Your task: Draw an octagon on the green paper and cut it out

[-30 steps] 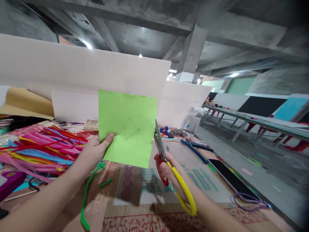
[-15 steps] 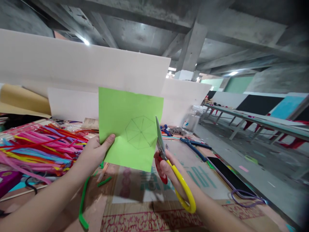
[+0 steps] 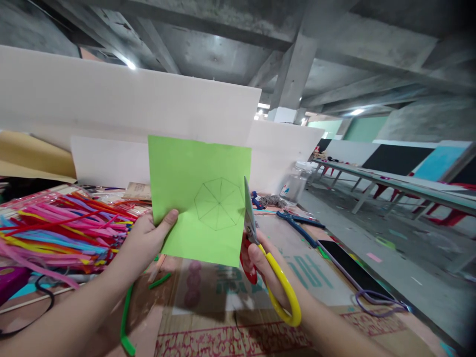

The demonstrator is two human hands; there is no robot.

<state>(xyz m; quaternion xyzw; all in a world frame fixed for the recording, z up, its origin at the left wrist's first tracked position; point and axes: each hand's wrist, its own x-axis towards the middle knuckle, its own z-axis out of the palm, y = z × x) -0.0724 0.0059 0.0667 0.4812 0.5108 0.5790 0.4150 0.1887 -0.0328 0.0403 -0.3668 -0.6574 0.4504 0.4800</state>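
Pinched at its lower left edge by my left hand [image 3: 154, 235], a sheet of green paper [image 3: 197, 158] stands upright in front of me. An octagon with lines crossing at its centre is drawn in pencil on the sheet. My right hand [image 3: 267, 270] grips scissors [image 3: 277, 282] with one yellow and one red handle loop. The visible blade points up and lies in front of the paper's right edge, beside the octagon. Whether the other blade is behind the sheet is hidden.
Colourful pipe cleaners [image 3: 67, 228] are heaped at the left. Blue-handled pliers [image 3: 297, 228], a phone [image 3: 353, 270] with a purple cord and a clear jar [image 3: 295, 183] lie to the right. White boards [image 3: 122, 104] stand behind. Green pipe cleaner pieces [image 3: 126, 322] lie near my left forearm.
The green paper has turned slightly and its lower right corner has shifted right. The scissors' blade tip has moved a little right. Both hands keep their holds.
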